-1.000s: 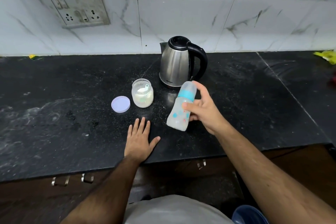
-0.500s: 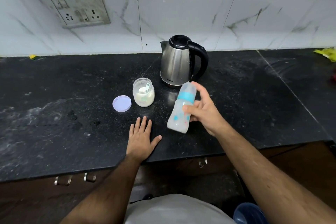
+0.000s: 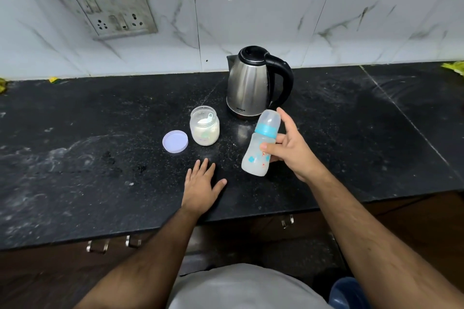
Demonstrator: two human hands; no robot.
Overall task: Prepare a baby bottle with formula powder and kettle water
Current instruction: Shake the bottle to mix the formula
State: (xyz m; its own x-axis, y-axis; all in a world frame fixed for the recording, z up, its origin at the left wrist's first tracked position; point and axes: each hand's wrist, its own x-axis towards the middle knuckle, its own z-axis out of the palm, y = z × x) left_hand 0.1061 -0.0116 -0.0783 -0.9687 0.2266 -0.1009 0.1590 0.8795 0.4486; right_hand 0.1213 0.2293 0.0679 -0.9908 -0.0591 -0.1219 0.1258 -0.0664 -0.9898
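Observation:
My right hand point(image 3: 291, 149) grips a translucent baby bottle point(image 3: 259, 144) with a blue collar and a clear cap, tilted and held above the black counter point(image 3: 88, 133). A steel kettle point(image 3: 253, 84) with a black lid and handle stands behind the bottle. Left of it is an open jar of formula powder point(image 3: 204, 129) with a white scoop inside. The jar's pale purple lid point(image 3: 175, 141) lies flat beside it. My left hand point(image 3: 202, 187) rests flat on the counter near the front edge, fingers straight.
A socket plate point(image 3: 110, 10) is mounted on the tiled wall at the back left. Yellow scraps point(image 3: 454, 68) lie at the counter's far right. Drawer handles point(image 3: 98, 246) show below the counter edge. A blue rim point(image 3: 351, 293) sits low at the right.
The bottle in my right hand has shifted slightly and stays tilted. My left hand has stayed flat on the counter.

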